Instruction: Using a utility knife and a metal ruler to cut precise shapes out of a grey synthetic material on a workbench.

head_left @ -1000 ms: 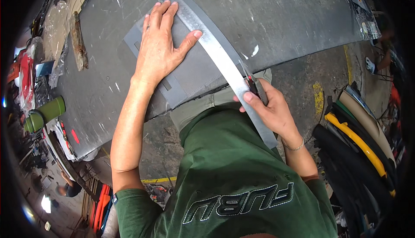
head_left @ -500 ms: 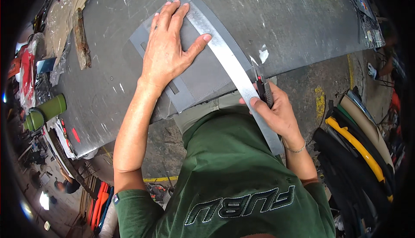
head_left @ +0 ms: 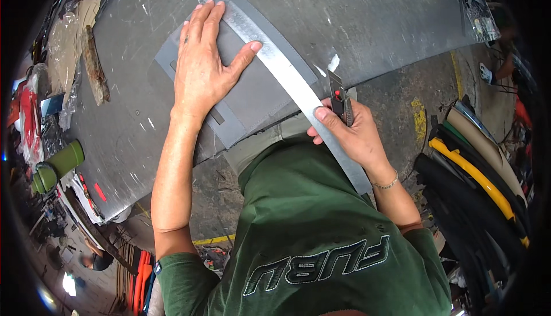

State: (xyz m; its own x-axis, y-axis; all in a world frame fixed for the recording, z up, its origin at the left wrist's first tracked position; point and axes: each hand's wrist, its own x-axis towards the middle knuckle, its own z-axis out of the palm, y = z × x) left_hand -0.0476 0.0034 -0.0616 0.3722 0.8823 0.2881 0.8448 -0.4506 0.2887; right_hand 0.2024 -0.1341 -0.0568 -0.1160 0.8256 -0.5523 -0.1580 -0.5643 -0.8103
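The left hand (head_left: 204,63) lies flat with its fingers spread on a dark grey rubber sheet piece (head_left: 247,95) that rests on the scratched grey tabletop (head_left: 356,23), its thumb tip touching the edge of a long metal straightedge (head_left: 275,66) laid slantwise across the piece. The right hand (head_left: 353,135) has its fingers closed around a utility knife (head_left: 338,95), whose blade points up along the straightedge's right edge, at the near rim of the tabletop. A green flask (head_left: 60,164) stands well apart at the left.
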